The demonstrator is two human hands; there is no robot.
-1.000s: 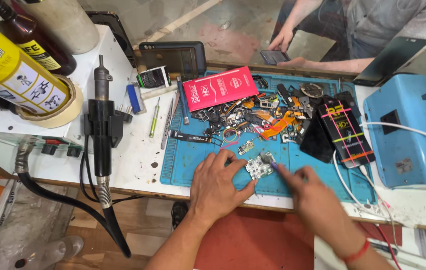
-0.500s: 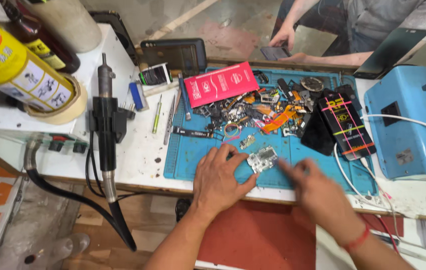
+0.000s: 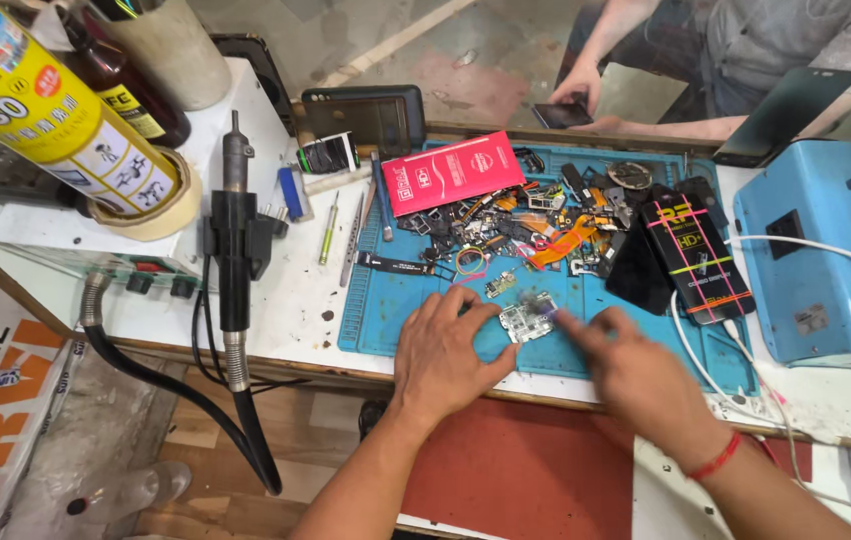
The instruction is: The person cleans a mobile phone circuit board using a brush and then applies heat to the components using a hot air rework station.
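Cluttered with phone parts, a white bench carries a blue mat where both hands work. On the mat, the left hand rests palm down with its fingers slightly spread, the tips touching the near-left edge of a small circuit board. From the other side the right hand reaches in, its fingertips at the board's right edge; that hand is blurred, so I cannot tell whether its fingers pinch anything. Just beyond the fingertips lies a heap of loose parts, with a red packet behind it and a black packet beyond the right hand's fingers. Well to the left of the left fingers, a black hot-air handle lies on the bench, near a yellow can. Right of the right hand stands a blue box. Across the bench another person holds a phone.
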